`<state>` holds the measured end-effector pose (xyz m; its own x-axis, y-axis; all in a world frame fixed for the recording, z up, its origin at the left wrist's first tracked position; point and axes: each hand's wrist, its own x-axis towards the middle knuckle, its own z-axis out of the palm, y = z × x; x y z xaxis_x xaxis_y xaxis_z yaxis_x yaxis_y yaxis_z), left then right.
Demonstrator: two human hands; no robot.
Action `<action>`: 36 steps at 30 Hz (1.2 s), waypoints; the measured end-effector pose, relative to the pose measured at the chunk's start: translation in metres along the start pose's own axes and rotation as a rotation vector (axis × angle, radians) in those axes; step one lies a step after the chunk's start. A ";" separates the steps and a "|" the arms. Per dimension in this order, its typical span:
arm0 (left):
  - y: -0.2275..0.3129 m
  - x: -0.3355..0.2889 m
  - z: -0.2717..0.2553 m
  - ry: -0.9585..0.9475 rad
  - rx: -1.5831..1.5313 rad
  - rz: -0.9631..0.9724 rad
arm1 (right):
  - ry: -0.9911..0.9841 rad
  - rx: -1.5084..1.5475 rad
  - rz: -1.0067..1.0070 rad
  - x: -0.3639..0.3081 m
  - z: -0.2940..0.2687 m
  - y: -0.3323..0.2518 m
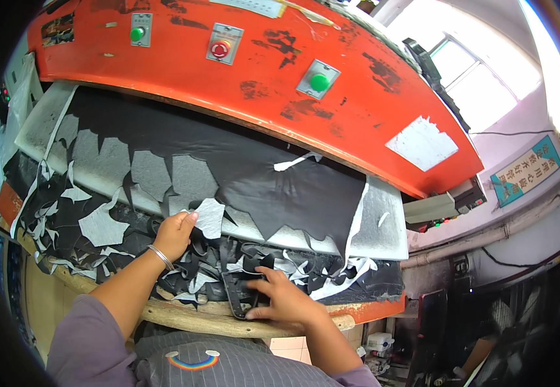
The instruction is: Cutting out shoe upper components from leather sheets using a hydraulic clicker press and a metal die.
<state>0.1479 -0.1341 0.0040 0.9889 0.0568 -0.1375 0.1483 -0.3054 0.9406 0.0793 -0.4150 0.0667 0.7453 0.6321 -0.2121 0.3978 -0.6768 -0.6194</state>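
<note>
A light grey cut piece of sheet material [211, 218] is pinched by my left hand [174, 236], in front of the pale cutting board. To its right, my right hand [285, 299] grips a black metal cutting die [233, 289] by its right side, with the fingers spread over the rim and the thumb near its lower end. The die lies tilted on the scraps at the front edge. Beyond both hands a large dark leather-like sheet [280, 193] covers much of the board, its near edge jagged with cut-outs.
An orange-red press beam [248, 84] with green buttons [319, 82] and a red button [220, 49] spans the far side above the pale board [383, 222]. Black and white scraps [202, 274] lie heaped along the front. A wooden rail [196, 319] runs nearest me.
</note>
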 end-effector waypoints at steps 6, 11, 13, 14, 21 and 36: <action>-0.008 0.001 0.005 0.151 0.083 0.091 | 0.481 -0.170 -0.196 0.106 -0.034 -0.011; -0.015 0.010 -0.008 0.334 0.058 0.079 | 0.411 -0.419 0.099 0.156 -0.032 0.039; -0.017 0.006 -0.032 0.429 0.159 0.092 | 0.365 -0.424 0.245 0.141 -0.039 0.062; -0.020 -0.003 -0.056 0.466 0.247 0.119 | 0.378 -0.428 0.316 0.133 -0.038 0.069; -0.031 -0.070 -0.180 0.201 0.263 -0.570 | 0.392 -0.424 0.547 0.072 -0.041 0.094; 0.055 0.108 0.049 -0.001 1.113 0.216 | 0.555 -0.064 0.176 -0.013 -0.008 0.034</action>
<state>0.2634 -0.1913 0.0262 0.9949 -0.1002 -0.0063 -0.0983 -0.9845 0.1454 0.0879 -0.4492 0.0543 0.9649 0.2280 0.1306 0.2616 -0.7861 -0.5601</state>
